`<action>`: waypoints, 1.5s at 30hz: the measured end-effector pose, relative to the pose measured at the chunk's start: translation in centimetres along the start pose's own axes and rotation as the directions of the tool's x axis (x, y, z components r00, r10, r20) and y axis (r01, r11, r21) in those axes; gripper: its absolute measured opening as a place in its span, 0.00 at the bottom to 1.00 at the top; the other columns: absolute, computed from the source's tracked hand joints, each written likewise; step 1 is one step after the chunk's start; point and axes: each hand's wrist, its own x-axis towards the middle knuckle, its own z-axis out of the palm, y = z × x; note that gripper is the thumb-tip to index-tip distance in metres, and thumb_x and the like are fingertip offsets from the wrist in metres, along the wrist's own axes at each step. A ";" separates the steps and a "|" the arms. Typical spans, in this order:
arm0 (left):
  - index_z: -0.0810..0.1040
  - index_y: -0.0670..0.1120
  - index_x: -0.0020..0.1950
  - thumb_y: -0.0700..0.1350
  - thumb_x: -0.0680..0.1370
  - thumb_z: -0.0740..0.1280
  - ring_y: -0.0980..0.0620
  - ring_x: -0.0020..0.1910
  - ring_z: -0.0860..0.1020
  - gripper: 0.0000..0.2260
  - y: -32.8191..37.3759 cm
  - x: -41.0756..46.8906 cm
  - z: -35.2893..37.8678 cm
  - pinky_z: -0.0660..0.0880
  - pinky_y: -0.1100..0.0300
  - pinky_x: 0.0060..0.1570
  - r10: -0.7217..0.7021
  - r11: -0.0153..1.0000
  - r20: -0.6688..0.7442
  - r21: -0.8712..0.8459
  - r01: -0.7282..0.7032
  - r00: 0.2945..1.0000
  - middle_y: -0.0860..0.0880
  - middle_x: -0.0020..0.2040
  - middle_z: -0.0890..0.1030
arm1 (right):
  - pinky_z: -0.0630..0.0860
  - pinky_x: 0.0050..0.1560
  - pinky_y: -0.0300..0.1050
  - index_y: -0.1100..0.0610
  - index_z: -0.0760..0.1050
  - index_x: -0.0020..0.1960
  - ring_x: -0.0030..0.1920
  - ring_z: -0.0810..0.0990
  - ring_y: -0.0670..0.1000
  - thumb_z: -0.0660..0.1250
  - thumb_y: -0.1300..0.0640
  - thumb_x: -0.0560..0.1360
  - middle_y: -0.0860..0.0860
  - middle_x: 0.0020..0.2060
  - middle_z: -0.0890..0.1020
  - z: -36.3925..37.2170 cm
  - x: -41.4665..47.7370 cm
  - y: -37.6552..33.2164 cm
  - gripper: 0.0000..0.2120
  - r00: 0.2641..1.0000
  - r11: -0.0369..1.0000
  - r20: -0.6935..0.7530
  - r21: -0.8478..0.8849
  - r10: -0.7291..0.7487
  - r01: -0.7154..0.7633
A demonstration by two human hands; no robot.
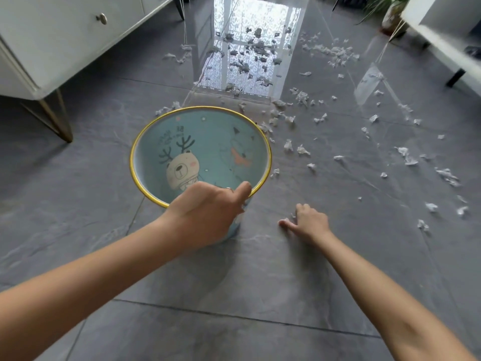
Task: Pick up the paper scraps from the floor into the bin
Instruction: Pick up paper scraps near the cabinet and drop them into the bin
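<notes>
A light blue bin [156,142] with a gold rim and a cartoon bear print stands on the grey tiled floor in the middle of the view. My left hand [208,212] grips its near rim, thumb over the edge. My right hand [307,222] is down on the floor just right of the bin, fingers curled around a small white paper scrap [286,220]. Several white paper scraps [303,150] lie scattered over the floor to the right and beyond the bin, thickest at the far centre [250,48].
A white cabinet [65,43] on gold legs stands at the left. A white bench or table [447,45] with dark legs runs along the far right, with a potted plant [390,14] behind it. Bright window glare reflects off the floor [250,82].
</notes>
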 end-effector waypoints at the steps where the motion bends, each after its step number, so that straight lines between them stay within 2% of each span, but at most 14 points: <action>1: 0.75 0.43 0.42 0.42 0.61 0.75 0.46 0.17 0.73 0.14 0.0 0.0 -0.1 0.54 0.66 0.21 -0.003 1.000 -0.002 0.003 0.003 1.000 0.49 0.24 0.75 | 0.73 0.49 0.50 0.58 0.69 0.56 0.56 0.77 0.58 0.56 0.35 0.75 0.56 0.55 0.76 0.5 -0.1 -0.3 0.26 0.998 0.999 -0.051 -0.009 -0.039 0.038; 8: 0.75 0.43 0.42 0.41 0.61 0.76 0.47 0.17 0.72 0.14 -0.1 -0.1 -0.2 0.53 0.67 0.23 0.002 1.000 -0.005 -0.008 -0.002 1.000 0.50 0.24 0.75 | 0.73 0.42 0.50 0.58 0.71 0.50 0.50 0.80 0.62 0.54 0.52 0.80 0.59 0.50 0.81 1.4 0.4 -0.1 0.11 0.972 0.986 -0.178 0.042 -0.153 0.163; 11: 0.75 0.43 0.42 0.42 0.60 0.76 0.47 0.16 0.71 0.15 0.0 -0.2 -0.2 0.53 0.67 0.22 0.012 1.000 -0.006 -0.016 -0.012 1.000 0.50 0.23 0.74 | 0.68 0.37 0.48 0.55 0.66 0.38 0.41 0.78 0.62 0.58 0.54 0.79 0.62 0.39 0.79 0.3 0.4 0.0 0.11 0.974 0.929 -0.210 0.335 -0.090 0.159; 14: 0.76 0.42 0.41 0.42 0.61 0.76 0.47 0.16 0.70 0.14 -0.1 -0.2 -0.1 0.54 0.67 0.22 0.024 0.999 -0.010 -0.042 -0.025 1.000 0.50 0.22 0.73 | 0.63 0.34 0.49 0.51 0.59 0.33 0.29 0.66 0.52 0.57 0.51 0.77 0.54 0.27 0.66 -4.9 0.0 -1.5 0.15 0.901 0.566 -0.386 0.796 0.198 0.217; 16: 0.76 0.42 0.42 0.43 0.63 0.76 0.48 0.15 0.70 0.13 -0.3 -0.2 -0.2 0.54 0.68 0.21 0.043 0.997 -0.016 -0.059 -0.044 0.999 0.50 0.22 0.72 | 0.64 0.30 0.48 0.50 0.61 0.34 0.26 0.64 0.48 0.55 0.50 0.77 0.52 0.27 0.64 -10.5 -1.0 -3.0 0.14 0.825 0.319 -0.470 0.870 0.313 0.375; 17: 0.76 0.42 0.42 0.44 0.63 0.76 0.48 0.15 0.69 0.13 -0.3 -0.3 -0.3 0.53 0.68 0.22 0.050 0.997 -0.020 -0.064 -0.051 0.999 0.50 0.21 0.72 | 0.65 0.29 0.46 0.50 0.62 0.34 0.26 0.64 0.46 0.56 0.53 0.78 0.51 0.26 0.65 -13.3 -1.5 -3.9 0.13 0.797 0.281 -0.522 0.848 0.304 0.449; 19: 0.75 0.43 0.41 0.46 0.63 0.76 0.48 0.15 0.70 0.14 -0.5 -0.4 -0.6 0.51 0.67 0.22 0.067 0.995 -0.016 -0.070 -0.068 0.998 0.50 0.21 0.72 | 0.66 0.29 0.43 0.53 0.64 0.35 0.26 0.66 0.44 0.58 0.56 0.79 0.51 0.26 0.66 -18.0 -3.0 -6.6 0.14 0.762 0.317 -0.625 0.766 0.169 0.559; 23: 0.75 0.44 0.41 0.43 0.61 0.73 0.48 0.15 0.71 0.12 -0.6 -0.2 -0.5 0.47 0.66 0.21 0.114 0.991 -0.060 -0.068 -0.118 0.992 0.49 0.21 0.74 | 0.65 0.32 0.46 0.53 0.66 0.35 0.30 0.68 0.51 0.59 0.44 0.77 0.48 0.27 0.68 -20.2 -4.7 -12.3 0.17 0.711 0.697 -0.674 0.413 -0.198 0.586; 28: 0.78 0.44 0.39 0.43 0.49 0.76 0.49 0.15 0.71 0.20 -1.4 -0.7 -0.5 0.52 0.68 0.23 0.208 0.970 -0.045 -0.119 -0.212 0.977 0.49 0.20 0.73 | 0.61 0.35 0.43 0.51 0.67 0.34 0.33 0.69 0.49 0.65 0.42 0.73 0.44 0.26 0.67 -20.5 -6.4 -14.0 0.16 0.840 0.844 -0.459 0.293 -0.289 0.450; 32: 0.77 0.45 0.38 0.45 0.50 0.77 0.49 0.15 0.71 0.19 -1.8 -1.0 -1.0 0.53 0.67 0.21 0.271 0.956 0.003 -0.120 -0.269 0.962 0.50 0.20 0.73 | 0.65 0.39 0.43 0.55 0.76 0.35 0.36 0.73 0.49 0.68 0.45 0.72 0.46 0.30 0.76 -20.9 -8.2 -12.7 0.15 0.890 0.866 -0.360 0.305 -0.281 0.397; 35: 0.75 0.46 0.39 0.49 0.52 0.78 0.49 0.19 0.74 0.20 -1.9 -1.2 -1.2 0.56 0.67 0.20 0.266 0.957 0.007 -0.121 -0.263 0.964 0.50 0.22 0.75 | 0.64 0.58 0.44 0.52 0.80 0.56 0.55 0.74 0.49 0.63 0.56 0.77 0.48 0.51 0.82 -19.8 -7.8 -11.0 0.11 0.895 0.887 -0.287 0.216 -0.341 0.407; 37: 0.74 0.46 0.40 0.49 0.54 0.78 0.49 0.20 0.75 0.20 -1.9 -1.1 -1.6 0.57 0.67 0.20 0.253 0.959 -0.015 -0.125 -0.253 0.967 0.50 0.23 0.76 | 0.59 0.61 0.43 0.47 0.75 0.63 0.61 0.71 0.48 0.62 0.66 0.73 0.46 0.58 0.78 -18.8 -7.6 -9.5 0.23 0.879 0.840 -0.244 0.275 -0.410 0.468; 41: 0.68 0.46 0.44 0.49 0.57 0.80 0.49 0.21 0.75 0.25 -0.4 -0.5 -2.9 0.60 0.67 0.19 0.193 0.968 -0.087 -0.145 -0.204 0.977 0.50 0.25 0.76 | 0.67 0.57 0.36 0.50 0.80 0.50 0.54 0.74 0.46 0.67 0.61 0.71 0.45 0.49 0.77 -18.1 -8.3 -6.6 0.11 0.765 0.592 -0.580 0.523 -0.279 0.613; 45: 0.67 0.46 0.42 0.49 0.56 0.80 0.48 0.19 0.74 0.26 5.5 4.5 -6.4 0.59 0.68 0.19 0.188 0.975 -0.139 -0.096 -0.202 0.972 0.50 0.23 0.76 | 0.69 0.56 0.43 0.55 0.78 0.49 0.53 0.74 0.48 0.62 0.59 0.71 0.47 0.49 0.75 -17.2 -9.5 1.5 0.10 0.641 0.560 -0.767 0.541 0.023 0.628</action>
